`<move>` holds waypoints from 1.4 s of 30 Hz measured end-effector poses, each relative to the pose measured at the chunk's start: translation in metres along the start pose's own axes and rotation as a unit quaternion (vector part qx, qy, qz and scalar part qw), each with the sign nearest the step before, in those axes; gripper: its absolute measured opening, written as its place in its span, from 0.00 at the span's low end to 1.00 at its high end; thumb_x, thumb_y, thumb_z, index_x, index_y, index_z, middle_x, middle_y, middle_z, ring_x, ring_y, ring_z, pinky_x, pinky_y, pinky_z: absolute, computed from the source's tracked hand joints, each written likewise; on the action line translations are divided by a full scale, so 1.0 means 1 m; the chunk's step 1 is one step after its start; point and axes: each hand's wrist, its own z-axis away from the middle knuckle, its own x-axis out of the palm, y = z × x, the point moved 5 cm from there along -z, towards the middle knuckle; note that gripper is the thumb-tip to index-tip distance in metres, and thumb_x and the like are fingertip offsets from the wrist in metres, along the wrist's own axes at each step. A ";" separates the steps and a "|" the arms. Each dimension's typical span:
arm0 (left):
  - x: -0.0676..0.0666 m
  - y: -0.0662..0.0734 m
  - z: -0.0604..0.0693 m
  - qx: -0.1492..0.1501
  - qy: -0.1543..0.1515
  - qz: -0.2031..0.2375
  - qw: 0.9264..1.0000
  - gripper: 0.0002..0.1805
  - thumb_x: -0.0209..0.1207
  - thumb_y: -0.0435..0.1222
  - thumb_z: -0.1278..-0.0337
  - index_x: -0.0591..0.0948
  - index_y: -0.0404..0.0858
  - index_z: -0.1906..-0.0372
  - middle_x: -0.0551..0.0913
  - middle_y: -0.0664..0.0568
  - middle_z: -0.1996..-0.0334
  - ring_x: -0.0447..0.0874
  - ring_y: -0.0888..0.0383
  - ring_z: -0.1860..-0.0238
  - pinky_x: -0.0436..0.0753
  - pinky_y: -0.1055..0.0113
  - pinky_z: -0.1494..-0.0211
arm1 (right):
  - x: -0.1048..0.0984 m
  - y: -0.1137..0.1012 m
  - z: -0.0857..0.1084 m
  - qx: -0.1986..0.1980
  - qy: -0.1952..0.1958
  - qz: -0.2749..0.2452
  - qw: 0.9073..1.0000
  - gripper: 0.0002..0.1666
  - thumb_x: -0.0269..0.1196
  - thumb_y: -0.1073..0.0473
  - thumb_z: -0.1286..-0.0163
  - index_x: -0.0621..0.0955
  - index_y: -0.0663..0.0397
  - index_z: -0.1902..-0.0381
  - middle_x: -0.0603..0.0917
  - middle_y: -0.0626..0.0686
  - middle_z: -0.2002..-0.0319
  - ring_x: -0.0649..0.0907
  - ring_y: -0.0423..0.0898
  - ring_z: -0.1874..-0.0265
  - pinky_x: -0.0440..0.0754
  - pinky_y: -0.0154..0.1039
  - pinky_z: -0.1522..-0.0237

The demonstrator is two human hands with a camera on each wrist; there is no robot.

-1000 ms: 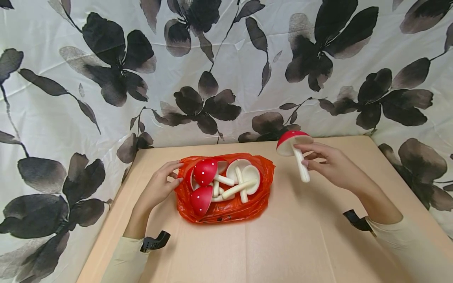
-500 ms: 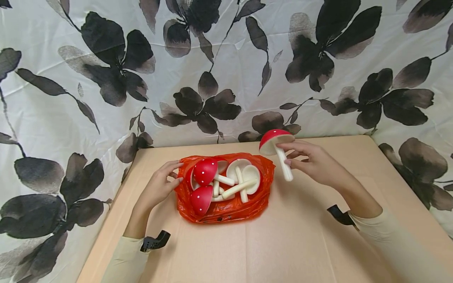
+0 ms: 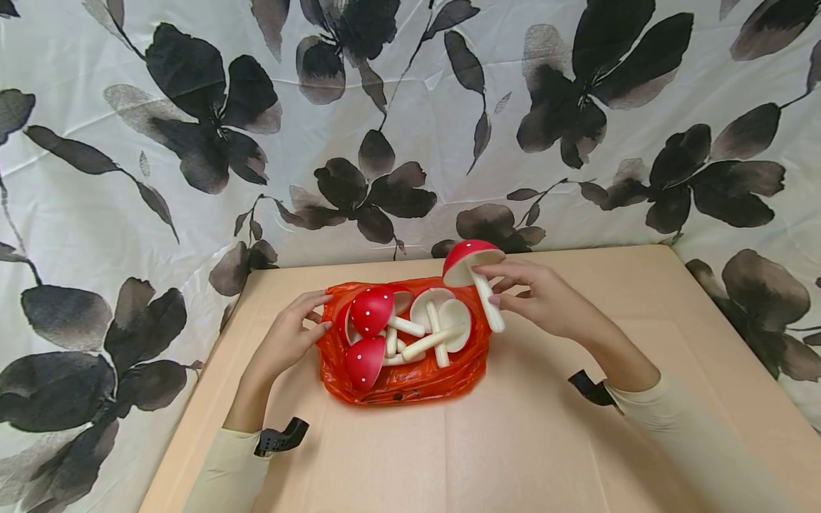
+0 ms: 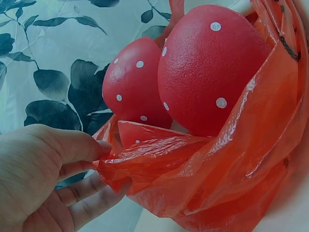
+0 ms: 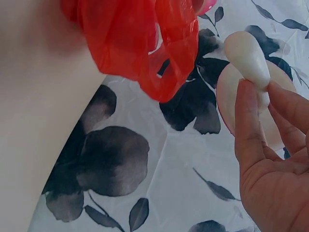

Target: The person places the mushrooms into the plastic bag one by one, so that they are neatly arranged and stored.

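A red plastic bag sits mid-table with its mouth open. Inside lie several toy mushrooms with white-dotted red caps and cream stems. My left hand pinches the bag's left rim between thumb and fingers, which the left wrist view shows close up beside two red caps. My right hand pinches another toy mushroom by its stem, held in the air at the bag's right edge. Its cap points up and tilts left. In the right wrist view the stem's end faces the camera.
The bag stands on a light wooden table. Behind the table and at its sides hangs a white cloth with dark flowers. A black strap circles each wrist.
My right hand has carried its mushroom leftward, from right of the bag to above its right edge. My left hand and the bag have stayed in place.
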 end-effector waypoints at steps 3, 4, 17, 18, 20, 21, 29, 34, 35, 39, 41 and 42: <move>0.001 -0.001 0.000 -0.002 -0.001 -0.001 1.000 0.26 0.62 0.27 0.36 0.77 0.37 0.33 0.74 0.44 0.33 0.84 0.48 0.53 0.88 0.69 0.60 | 0.005 -0.001 -0.003 0.004 -0.007 -0.004 1.000 0.31 0.68 0.68 0.33 0.79 0.47 0.33 0.81 0.51 0.38 0.86 0.50 0.50 0.87 0.37 0.55; 0.001 -0.001 0.000 -0.003 -0.001 -0.002 1.000 0.26 0.62 0.28 0.36 0.77 0.38 0.33 0.74 0.44 0.33 0.84 0.48 0.53 0.88 0.69 0.60 | 0.007 -0.001 -0.003 0.005 -0.009 -0.002 1.000 0.31 0.68 0.68 0.33 0.79 0.46 0.33 0.81 0.51 0.38 0.86 0.50 0.50 0.87 0.37 0.55; 0.001 0.002 0.000 0.000 -0.001 -0.007 1.000 0.26 0.61 0.28 0.36 0.77 0.37 0.33 0.74 0.43 0.32 0.84 0.49 0.53 0.87 0.71 0.62 | 0.029 -0.007 -0.014 0.003 -0.030 -0.020 0.999 0.34 0.72 0.66 0.37 0.79 0.44 0.33 0.80 0.50 0.39 0.86 0.47 0.53 0.88 0.39 0.59; 0.001 0.002 0.000 0.001 -0.001 -0.007 1.000 0.26 0.61 0.27 0.36 0.77 0.37 0.33 0.74 0.43 0.32 0.84 0.49 0.53 0.87 0.70 0.62 | 0.031 -0.007 -0.014 0.006 -0.033 -0.018 0.999 0.34 0.72 0.66 0.37 0.79 0.43 0.33 0.80 0.50 0.39 0.86 0.47 0.53 0.88 0.39 0.59; 0.001 0.002 0.000 0.001 -0.001 -0.006 1.000 0.26 0.61 0.27 0.36 0.77 0.37 0.33 0.74 0.43 0.32 0.84 0.49 0.53 0.87 0.70 0.62 | 0.034 -0.007 -0.015 0.007 -0.038 -0.016 0.999 0.35 0.72 0.66 0.37 0.79 0.42 0.33 0.80 0.50 0.40 0.85 0.48 0.53 0.88 0.39 0.60; 0.001 0.002 0.000 0.001 -0.001 -0.006 1.000 0.26 0.61 0.27 0.36 0.77 0.37 0.33 0.74 0.43 0.32 0.84 0.49 0.53 0.87 0.70 0.61 | 0.036 -0.008 -0.016 0.006 -0.041 -0.015 0.999 0.35 0.72 0.66 0.37 0.79 0.42 0.33 0.80 0.50 0.40 0.85 0.48 0.53 0.88 0.39 0.60; 0.002 0.001 0.000 -0.003 -0.002 -0.008 1.000 0.26 0.62 0.28 0.36 0.77 0.38 0.33 0.74 0.44 0.32 0.84 0.49 0.53 0.88 0.68 0.60 | 0.047 -0.008 -0.020 0.001 -0.063 -0.026 0.998 0.35 0.70 0.69 0.36 0.78 0.45 0.32 0.79 0.50 0.39 0.84 0.48 0.52 0.88 0.40 0.57; 0.002 0.002 0.000 -0.004 -0.004 -0.004 1.000 0.26 0.62 0.27 0.36 0.77 0.37 0.33 0.74 0.43 0.33 0.84 0.48 0.53 0.88 0.69 0.60 | 0.055 -0.009 -0.022 -0.005 -0.070 -0.035 0.997 0.35 0.69 0.70 0.36 0.77 0.49 0.31 0.81 0.51 0.41 0.84 0.48 0.52 0.87 0.40 0.55; 0.002 0.003 0.000 -0.004 -0.004 -0.005 1.000 0.26 0.62 0.28 0.36 0.77 0.37 0.33 0.74 0.43 0.32 0.84 0.48 0.53 0.88 0.69 0.60 | 0.057 -0.009 -0.023 -0.005 -0.072 -0.039 0.997 0.35 0.69 0.71 0.36 0.77 0.50 0.31 0.81 0.51 0.41 0.84 0.48 0.51 0.87 0.40 0.55; 0.002 0.005 0.000 -0.001 -0.004 -0.013 1.000 0.26 0.62 0.28 0.37 0.77 0.36 0.33 0.74 0.43 0.32 0.84 0.49 0.53 0.87 0.71 0.61 | 0.065 -0.008 -0.024 -0.004 -0.072 -0.046 0.996 0.35 0.68 0.73 0.36 0.77 0.55 0.31 0.80 0.54 0.39 0.85 0.49 0.51 0.87 0.36 0.55; 0.002 0.006 -0.001 0.000 -0.004 -0.016 1.000 0.26 0.62 0.28 0.36 0.77 0.35 0.33 0.74 0.42 0.32 0.84 0.49 0.53 0.86 0.72 0.61 | 0.070 -0.007 -0.025 -0.003 -0.071 -0.044 0.996 0.34 0.68 0.73 0.36 0.77 0.55 0.32 0.79 0.54 0.37 0.86 0.49 0.51 0.87 0.36 0.56; 0.001 0.007 -0.001 0.000 -0.004 -0.017 1.000 0.26 0.62 0.28 0.37 0.77 0.35 0.33 0.74 0.42 0.32 0.84 0.49 0.53 0.86 0.72 0.61 | 0.072 -0.007 -0.025 -0.003 -0.071 -0.040 0.997 0.34 0.68 0.73 0.37 0.77 0.55 0.32 0.78 0.54 0.36 0.86 0.49 0.52 0.87 0.36 0.56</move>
